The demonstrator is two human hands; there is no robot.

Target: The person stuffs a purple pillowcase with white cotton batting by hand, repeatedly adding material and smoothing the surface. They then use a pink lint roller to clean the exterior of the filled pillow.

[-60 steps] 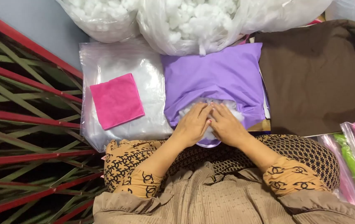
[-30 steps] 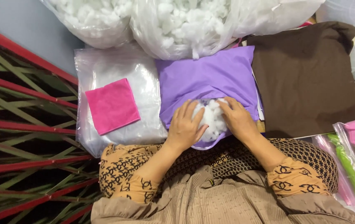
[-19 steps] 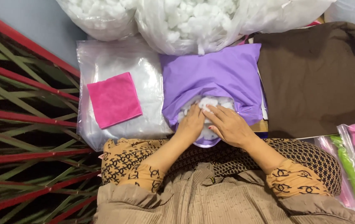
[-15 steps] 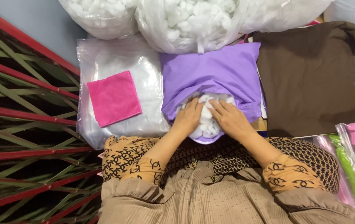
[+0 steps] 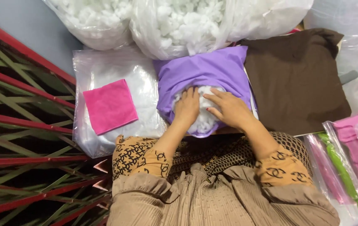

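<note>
Both hands press flat on white fibre stuffing (image 5: 204, 119) at the mouth of a purple pillow cover (image 5: 206, 73). The left hand (image 5: 187, 108) has its fingers together; the right hand (image 5: 228, 109) has them slightly spread. A brown cushion (image 5: 296, 79) lies at three o'clock of the cover, a pink cloth (image 5: 110, 106) at nine o'clock.

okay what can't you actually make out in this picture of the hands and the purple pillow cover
Head view only:
- Opening of the purple cover: covered by the left hand and right hand, so how full it is stays hidden.
- White stuffing: mostly under the palms.
- Clear bags of stuffing: cut off by the top edge.
- Packed coloured cloths: cut by the right edge.
</note>
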